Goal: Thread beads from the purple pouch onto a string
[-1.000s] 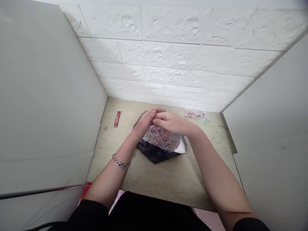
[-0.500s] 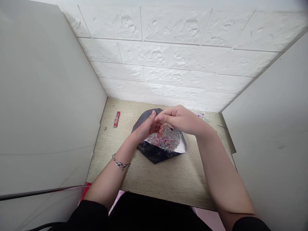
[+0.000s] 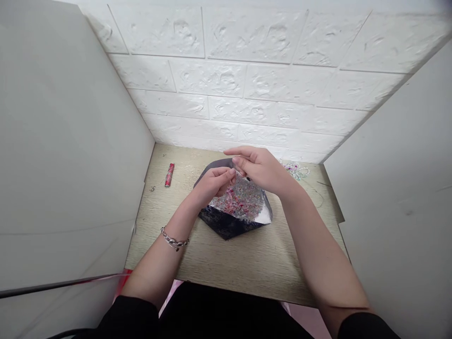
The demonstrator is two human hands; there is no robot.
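Note:
Small pink, white and clear beads (image 3: 243, 202) lie heaped in a dark folded holder (image 3: 229, 230) with a silvery white inside. My left hand (image 3: 215, 183) hovers above the left part of the beads, thumb and fingertips pinched together. Just to its right and a little higher, my right hand (image 3: 259, 169) also has its thumb pressed against the fingers, while the index finger points out to the left. The fingertips of both hands are close together but apart. Anything between them is too small to make out.
A red tube (image 3: 170, 175) stands out on the left of the wooden table (image 3: 226, 273). Strings of beads (image 3: 296, 170) lie at the back right, with a thin thread near them. White panels close in both sides, and a white brick-patterned wall (image 3: 226, 84) is behind.
My left hand has turned over and closed from loosely curled fingers into a pinch. My right hand has shifted slightly up, its index finger now stretched out, and more beads show.

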